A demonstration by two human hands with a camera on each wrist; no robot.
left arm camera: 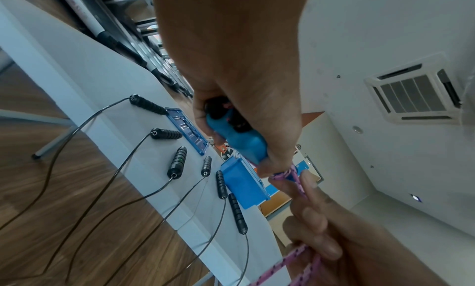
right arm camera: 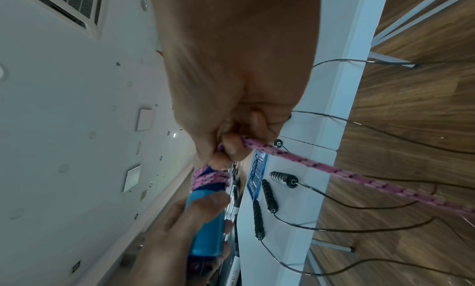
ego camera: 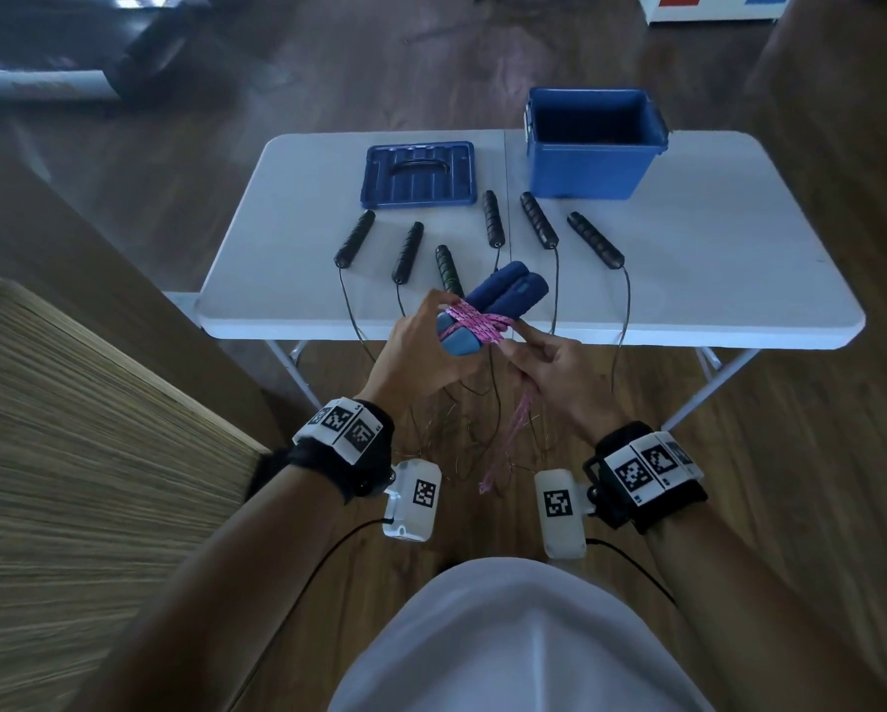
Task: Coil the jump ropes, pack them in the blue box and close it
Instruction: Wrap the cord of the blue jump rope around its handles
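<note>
Pink braided rope (ego camera: 474, 321) wraps crosswise around two blue plastic jump-rope handles (ego camera: 503, 295), held in the air over the near edge of the white folding worktop (ego camera: 713, 280). Left hand (ego camera: 420, 352) grips the handles; right hand (ego camera: 554, 372) pinches the rope's loose length. Six black ribbed handles (ego camera: 538, 219) with thin black cords lie ahead, before the flat blue lid (ego camera: 418, 174) and open blue plastic box (ego camera: 593, 146).

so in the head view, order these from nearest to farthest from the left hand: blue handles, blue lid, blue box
1. blue handles: gripped in the left hand, pink rope wound round them.
2. blue lid: flat on the white table, straight beyond the hand.
3. blue box: open, at the far right of the table.
</note>
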